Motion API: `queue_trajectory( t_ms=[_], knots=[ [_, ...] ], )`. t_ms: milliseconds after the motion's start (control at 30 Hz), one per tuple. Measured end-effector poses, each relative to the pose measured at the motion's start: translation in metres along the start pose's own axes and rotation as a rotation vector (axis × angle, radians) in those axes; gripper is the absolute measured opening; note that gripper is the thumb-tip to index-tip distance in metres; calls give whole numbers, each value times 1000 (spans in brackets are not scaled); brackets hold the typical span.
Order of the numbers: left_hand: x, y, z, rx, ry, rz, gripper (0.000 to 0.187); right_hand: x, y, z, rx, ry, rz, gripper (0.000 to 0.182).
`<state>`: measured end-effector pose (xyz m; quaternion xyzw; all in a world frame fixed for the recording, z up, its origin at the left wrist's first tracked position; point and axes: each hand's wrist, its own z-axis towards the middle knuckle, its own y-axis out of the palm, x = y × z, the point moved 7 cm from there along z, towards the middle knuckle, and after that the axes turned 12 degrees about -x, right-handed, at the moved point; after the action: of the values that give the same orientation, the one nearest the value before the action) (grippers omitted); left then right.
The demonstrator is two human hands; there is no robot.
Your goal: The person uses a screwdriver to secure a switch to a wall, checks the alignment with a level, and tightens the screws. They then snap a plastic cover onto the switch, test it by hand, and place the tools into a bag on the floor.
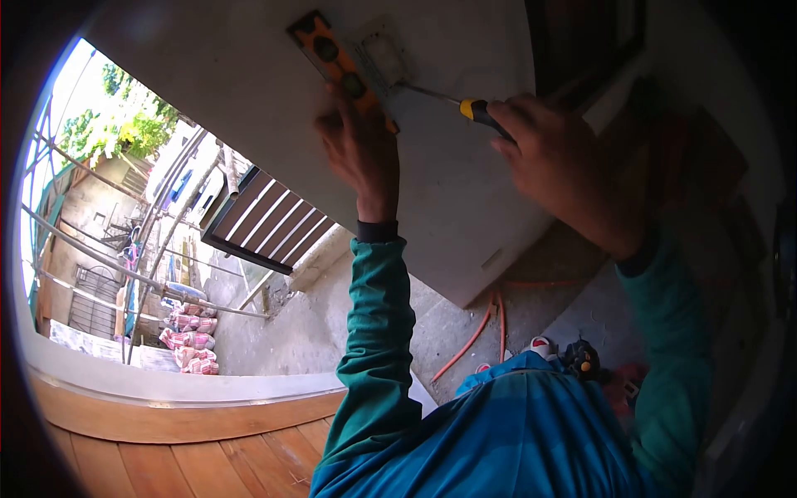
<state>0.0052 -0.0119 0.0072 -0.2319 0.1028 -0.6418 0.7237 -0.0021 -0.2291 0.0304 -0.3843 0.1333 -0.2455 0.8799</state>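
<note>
My left hand [363,158] grips a small orange and black spirit level [332,62] and holds it slantwise against the pale wall [452,195]. Just right of the level, a rectangular electrical box [384,56] is set in the wall. In my right hand [564,170] is a screwdriver [477,110] with a yellow and black handle, the fingers wrapped around it. Its thin shaft points left, and the tip is at the lower edge of the box. Whether the tip touches a screw is too dark to tell.
Orange cables [475,342] run along the concrete floor below the wall. A black and yellow tool [583,358] is near my waist. At left are a wooden ledge [191,419], a slatted gate [270,220], pipes and stacked sacks [193,336]. A dark opening borders the wall at right.
</note>
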Motion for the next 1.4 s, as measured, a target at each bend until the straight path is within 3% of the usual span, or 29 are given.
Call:
queue_trajectory(
  t_ms=[133,200,233,300,433,500,533,600,733,800,833,900,1033,1100,1133,1200,1300,1400],
  knots=[
    [0,2,-1,-64,-29,-4,80,7,6,2,-42,123,147,25],
    [-1,3,-1,-73,-33,-6,80,18,-1,3,-110,245,379,24],
    [-1,2,-1,-36,-7,5,81,19,1,1,-109,243,376,24],
    [0,1,-1,5,16,17,82,0,1,1,-41,9,-98,24],
    [-1,1,-4,-31,10,-13,82,-2,7,1,-131,97,-16,23],
    [-2,2,-4,-53,9,-42,81,13,3,5,-39,171,238,23],
    [-1,2,-2,-47,11,-33,81,14,2,3,-35,172,238,23],
    [1,1,0,-37,12,-25,81,-1,5,0,-87,2,-95,23],
    [1,1,-4,-58,-7,-1,81,-7,9,-2,-104,53,-116,24],
    [1,0,-5,-61,2,-20,81,11,7,1,-61,210,211,24],
    [0,0,-4,-67,4,-36,81,15,6,0,-59,212,212,24],
    [1,2,-1,-66,10,-53,80,5,0,0,-47,-1,-14,26],
    [2,0,-4,5,21,-16,80,-1,7,-2,-147,91,-71,27],
    [2,-1,-3,-10,15,-12,79,14,10,1,-109,211,202,28],
    [2,-1,-1,-43,-6,-12,80,16,10,0,-107,212,204,28],
    [3,0,1,-72,-26,-13,81,6,4,1,-66,26,14,27],
    [1,2,-2,-68,-34,5,81,-1,7,0,-120,32,-148,27],
    [1,2,-1,-81,-31,-9,81,3,3,3,-16,57,-37,27]
  ],
)
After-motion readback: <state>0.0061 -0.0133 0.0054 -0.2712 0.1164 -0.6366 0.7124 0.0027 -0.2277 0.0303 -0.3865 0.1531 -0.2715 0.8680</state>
